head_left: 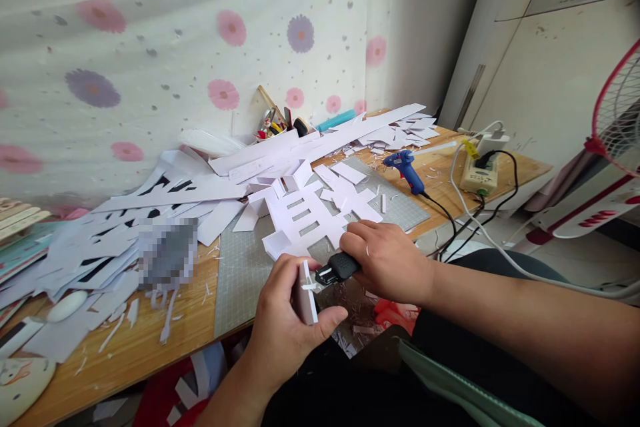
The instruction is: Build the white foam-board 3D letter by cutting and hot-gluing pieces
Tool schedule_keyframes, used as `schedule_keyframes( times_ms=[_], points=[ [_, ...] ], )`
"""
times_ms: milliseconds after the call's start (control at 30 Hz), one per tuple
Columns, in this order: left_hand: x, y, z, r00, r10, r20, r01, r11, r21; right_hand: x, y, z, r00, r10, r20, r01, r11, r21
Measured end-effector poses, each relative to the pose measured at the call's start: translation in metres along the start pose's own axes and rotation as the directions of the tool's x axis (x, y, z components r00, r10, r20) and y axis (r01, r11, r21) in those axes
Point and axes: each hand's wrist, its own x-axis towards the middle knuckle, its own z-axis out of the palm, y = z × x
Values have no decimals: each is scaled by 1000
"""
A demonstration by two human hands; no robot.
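My left hand (pixel 285 320) grips a small white board piece (pixel 307 293) on edge between fingers and thumb, in front of the table's near edge. Just right of it, my right hand (pixel 383 257) is closed round a black-handled cutter (pixel 343 267), whose tip is at the board's edge, where a thin white sliver shows. Whether the tip touches the board is hard to tell. Behind both hands, a white cut-out sheet (pixel 313 217) with rectangular slots lies on the grey cutting mat (pixel 240 280).
A blue glue gun (pixel 407 170) lies at the mat's right, near a power strip (pixel 479 173) with cables. White offcuts (pixel 115 240) are heaped at the left. A fan (pixel 620 107) stands at the far right. Scraps and a red bag (pixel 395 313) are below the table edge.
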Motion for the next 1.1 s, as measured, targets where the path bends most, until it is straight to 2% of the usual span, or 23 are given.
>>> schedule_keyframes(
  times_ms=[100, 333, 467, 533, 600, 667, 733, 800, 833, 900, 967, 1033, 1100],
  points=[
    [0, 3, 1, 1000, 13, 4, -13, 1000, 11, -1, 0, 0, 999, -33, 4, 33, 999, 16],
    [-1, 6, 2, 999, 37, 26, -39, 998, 51, -3, 0, 1, 999, 26, -30, -26, 999, -18],
    [-5, 10, 4, 996, 66, 61, -71, 995, 70, -3, 5, 0, 993, 118, -16, -118, 993, 11],
    [-6, 13, 6, 993, 83, 82, -92, 990, 109, -2, 9, -1, 978, 210, -8, -208, 973, 103],
    [-5, 14, 8, 993, 81, 83, -94, 982, 164, -1, 13, -2, 952, 304, 24, -297, 905, 304],
    [-3, 12, 10, 996, 54, 64, -68, 970, 233, -2, 14, -3, 942, 312, 123, -322, 742, 588],
    [0, 9, 14, 999, 19, 28, -27, 952, 305, -3, 10, -3, 950, 196, 242, -309, 483, 820],
    [3, 4, 17, 1000, 6, -20, 2, 932, 362, -4, 3, -1, 948, 60, 312, -317, 245, 916],
    [4, 3, 18, 999, 9, -38, 6, 925, 381, -3, 0, 0, 942, 24, 336, -335, 175, 926],
    [5, 1, 19, 998, 23, -57, 1, 922, 386, -2, -6, 2, 925, 23, 379, -378, 133, 916],
    [6, 0, 16, 999, 24, -43, -9, 945, 328, 0, -6, 3, 908, 72, 412, -419, 152, 895],
    [5, 0, 13, 1000, 14, 17, -16, 985, 171, 2, -1, 2, 904, 117, 412, -427, 185, 885],
    [3, -1, 9, 995, -38, 95, 48, 994, -102, 4, 7, 0, 920, 132, 369, -391, 249, 886]
  ],
)
